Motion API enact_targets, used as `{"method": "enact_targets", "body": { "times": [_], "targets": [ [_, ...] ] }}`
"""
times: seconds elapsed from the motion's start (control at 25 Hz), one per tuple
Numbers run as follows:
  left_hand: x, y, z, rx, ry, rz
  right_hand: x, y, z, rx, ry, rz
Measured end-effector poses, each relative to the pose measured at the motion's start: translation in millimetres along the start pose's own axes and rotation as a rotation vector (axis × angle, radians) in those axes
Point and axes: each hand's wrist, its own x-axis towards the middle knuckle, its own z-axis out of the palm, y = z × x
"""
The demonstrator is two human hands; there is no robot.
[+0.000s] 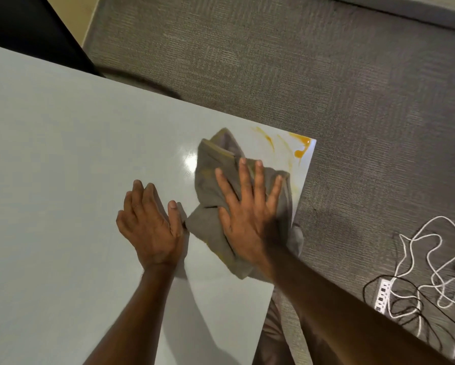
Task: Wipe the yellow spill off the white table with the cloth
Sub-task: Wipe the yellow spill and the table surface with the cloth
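The right hand (250,206) pressed flat, fingers spread wide, on the crumpled grey cloth (222,185) near the white table (63,180) corner. Yellow spill (299,146) lay at the cloth's one o'clock. The left hand (150,225) rested open at nine o'clock, thumb touching the cloth.

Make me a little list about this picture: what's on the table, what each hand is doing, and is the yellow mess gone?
table: white table, floor beyond its edge
cloth: grey cloth, crumpled, near the corner
spill: yellow spill at the far corner, not covered by the cloth
right hand: right hand flat on the cloth, fingers spread
left hand: left hand open, beside the cloth
mess gone: no
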Motion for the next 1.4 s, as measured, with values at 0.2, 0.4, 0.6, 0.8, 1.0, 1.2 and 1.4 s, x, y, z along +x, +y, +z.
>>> {"method": "enact_targets", "body": {
  "times": [0.2, 0.4, 0.6, 0.8, 1.0, 1.2, 1.4],
  "targets": [
    [0.0, -2.1, 3.5, 0.008, 0.028, -0.001, 58.7, 23.3, -3.5, 0.008, 0.037, -0.153],
    [-1.9, -0.8, 1.4, -0.001, 0.039, 0.019, 38.1, 56.0, -3.1, -0.071, 0.098, 0.070],
    [-2.0, 1.1, -0.3, 0.011, 0.048, 0.014, -16.1, 40.1, 3.4, -0.013, 0.079, 0.115],
    [-1.7, -2.8, 6.8, 0.058, 0.046, 0.020, 28.4, 53.0, -1.4, 0.013, 0.118, 0.266],
    [-1.8, -7.6, 13.3, 0.090, 0.064, 0.034, 99.1, 51.9, -16.1, 0.104, 0.088, 0.179],
    [-2.5, -6.2, 12.8, 0.096, 0.056, 0.025, 68.1, 23.5, -12.5, 0.161, 0.074, -0.006],
    [-2.5, -2.0, 8.4, 0.091, 0.055, 0.018, -13.8, 49.4, 0.7, 0.091, 0.107, -0.091]
  ]
}}
